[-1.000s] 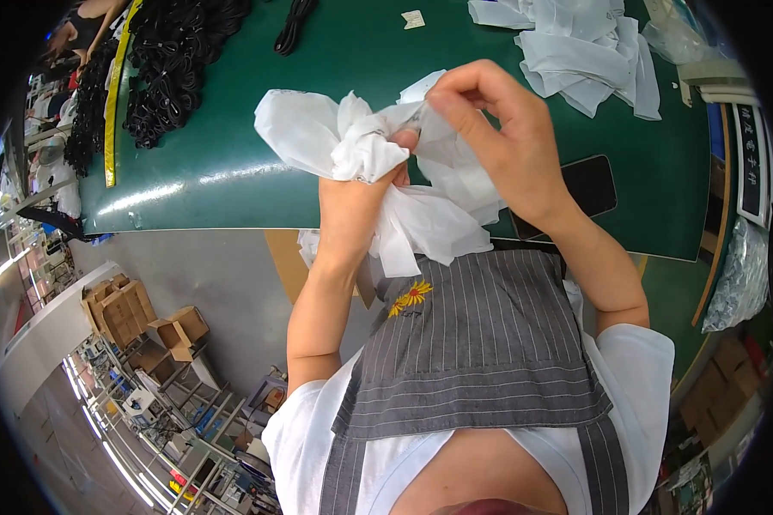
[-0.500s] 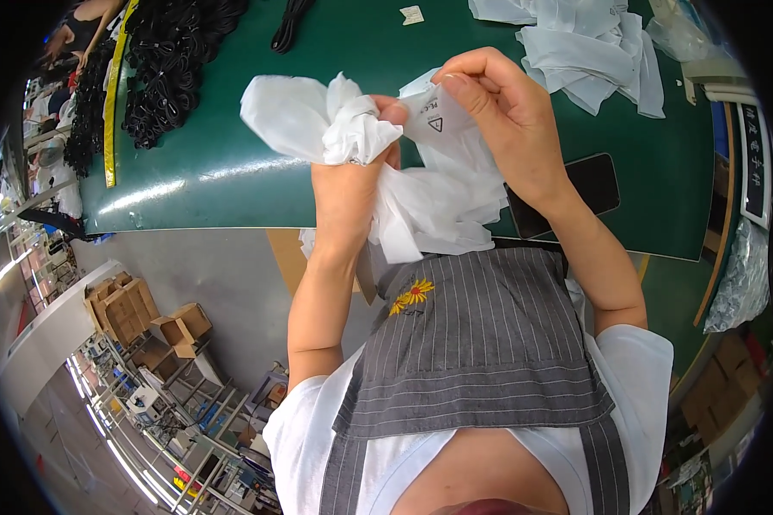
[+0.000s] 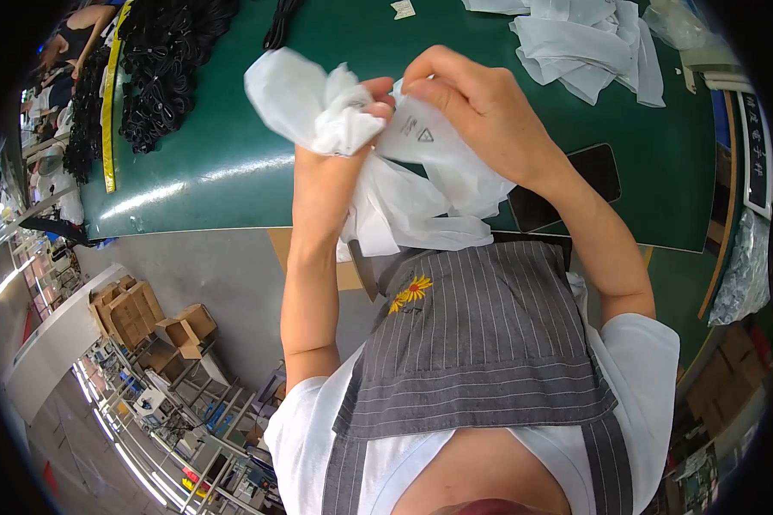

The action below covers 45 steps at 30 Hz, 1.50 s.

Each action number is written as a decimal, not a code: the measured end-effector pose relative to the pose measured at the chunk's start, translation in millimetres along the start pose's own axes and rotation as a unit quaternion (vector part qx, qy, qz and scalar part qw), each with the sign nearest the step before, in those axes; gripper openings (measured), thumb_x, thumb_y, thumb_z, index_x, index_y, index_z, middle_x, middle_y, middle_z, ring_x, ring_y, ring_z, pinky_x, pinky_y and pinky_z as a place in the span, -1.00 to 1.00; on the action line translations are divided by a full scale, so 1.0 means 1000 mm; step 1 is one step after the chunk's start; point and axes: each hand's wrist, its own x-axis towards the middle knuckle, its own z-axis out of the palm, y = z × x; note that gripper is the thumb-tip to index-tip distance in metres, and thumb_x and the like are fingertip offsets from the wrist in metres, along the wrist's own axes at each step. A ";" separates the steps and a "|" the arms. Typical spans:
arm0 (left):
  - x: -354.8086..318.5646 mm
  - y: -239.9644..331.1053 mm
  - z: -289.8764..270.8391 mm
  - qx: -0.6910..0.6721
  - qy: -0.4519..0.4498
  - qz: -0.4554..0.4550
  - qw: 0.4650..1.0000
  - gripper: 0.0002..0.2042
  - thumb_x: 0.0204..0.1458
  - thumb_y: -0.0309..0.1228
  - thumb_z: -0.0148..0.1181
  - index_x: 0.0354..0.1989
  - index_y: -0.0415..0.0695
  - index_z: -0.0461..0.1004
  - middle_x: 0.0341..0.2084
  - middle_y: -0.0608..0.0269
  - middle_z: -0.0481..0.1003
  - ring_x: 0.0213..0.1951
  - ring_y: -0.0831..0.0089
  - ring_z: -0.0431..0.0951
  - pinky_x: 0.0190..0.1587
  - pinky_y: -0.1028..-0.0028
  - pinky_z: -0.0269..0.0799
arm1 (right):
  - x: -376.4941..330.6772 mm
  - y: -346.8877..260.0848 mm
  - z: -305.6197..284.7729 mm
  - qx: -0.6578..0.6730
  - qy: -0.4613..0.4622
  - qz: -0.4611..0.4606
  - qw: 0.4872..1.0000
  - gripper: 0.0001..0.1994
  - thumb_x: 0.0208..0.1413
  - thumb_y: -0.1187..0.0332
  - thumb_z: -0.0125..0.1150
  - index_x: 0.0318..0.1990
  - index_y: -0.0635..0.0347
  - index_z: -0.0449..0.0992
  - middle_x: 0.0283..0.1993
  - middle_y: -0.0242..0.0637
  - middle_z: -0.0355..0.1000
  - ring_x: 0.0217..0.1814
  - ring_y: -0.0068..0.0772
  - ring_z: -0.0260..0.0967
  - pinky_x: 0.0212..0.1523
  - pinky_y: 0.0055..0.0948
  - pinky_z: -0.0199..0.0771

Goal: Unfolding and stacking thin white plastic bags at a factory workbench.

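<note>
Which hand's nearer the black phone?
Right. The right hand is just up and left of the black phone; the left hand is much farther left, gripping white bags.

Green worktable (image 3: 232,202) with a glossy light streak, grey floor (image 3: 240,279) below, metal racking (image 3: 208,457) at lower left, white strip lights (image 3: 110,431) beside it.
</note>
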 end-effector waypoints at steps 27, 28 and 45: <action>0.004 -0.028 -0.005 -0.170 0.154 -0.066 0.971 -0.78 0.07 -0.33 0.18 -0.21 -0.16 0.34 -0.49 0.21 0.43 -0.56 0.48 0.41 -0.56 0.53 0.31 | -0.032 0.014 0.004 0.120 0.251 -0.017 0.960 -0.76 -0.05 0.43 0.32 -0.25 0.28 0.41 -0.15 -0.33 0.32 -0.36 -0.61 0.23 -0.40 -0.61 0.27; 0.004 -0.031 -0.007 -0.162 0.165 -0.050 0.972 -0.78 0.08 -0.34 0.17 -0.20 -0.18 0.36 -0.44 0.22 0.44 -0.50 0.49 0.43 -0.47 0.54 0.34 | -0.030 0.015 0.004 0.120 0.284 -0.066 0.949 -0.79 -0.05 0.46 0.31 -0.28 0.29 0.41 -0.16 -0.33 0.31 -0.42 -0.64 0.21 -0.43 -0.64 0.25; 0.026 -0.016 -0.018 0.053 -0.022 0.106 0.993 -0.84 -0.01 -0.47 0.16 -0.24 -0.20 0.44 -0.32 0.33 0.41 -0.26 0.55 0.38 -0.16 0.56 0.28 | -0.032 0.000 -0.049 0.097 -0.068 0.100 0.988 -0.49 0.09 0.17 0.19 0.09 0.33 0.28 -0.10 -0.25 0.43 -0.03 -0.41 0.35 -0.02 -0.51 0.31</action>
